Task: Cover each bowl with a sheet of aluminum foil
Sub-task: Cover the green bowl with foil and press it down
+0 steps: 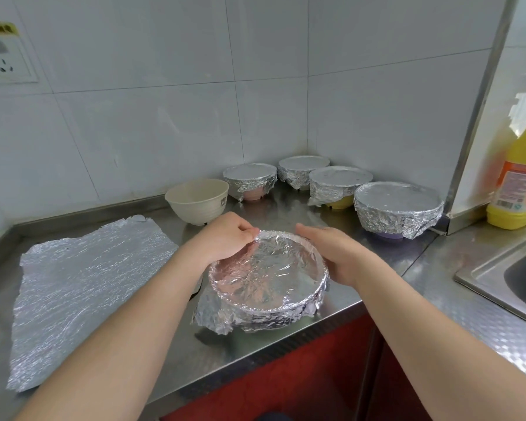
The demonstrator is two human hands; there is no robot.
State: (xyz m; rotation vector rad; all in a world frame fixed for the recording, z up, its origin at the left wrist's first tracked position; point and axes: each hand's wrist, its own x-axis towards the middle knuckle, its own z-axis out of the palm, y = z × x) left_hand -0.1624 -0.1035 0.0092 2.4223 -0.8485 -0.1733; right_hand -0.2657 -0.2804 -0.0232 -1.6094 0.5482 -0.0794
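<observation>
Flanking the foiled bowl [268, 276], left hand [225, 238] pinches, right hand [336, 253] presses.

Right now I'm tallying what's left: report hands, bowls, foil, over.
Left hand pinches foil at rim of near foil-wrapped bowl; right hand flat against its side. Cream ribbed bowl uncovered, crinkled foil sheet flat on the left. Nothing blocking.

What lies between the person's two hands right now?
In the head view, the foil-covered bowl lies between them: the left hand pinches its foil at the rim, the right hand rests against its side.
</observation>
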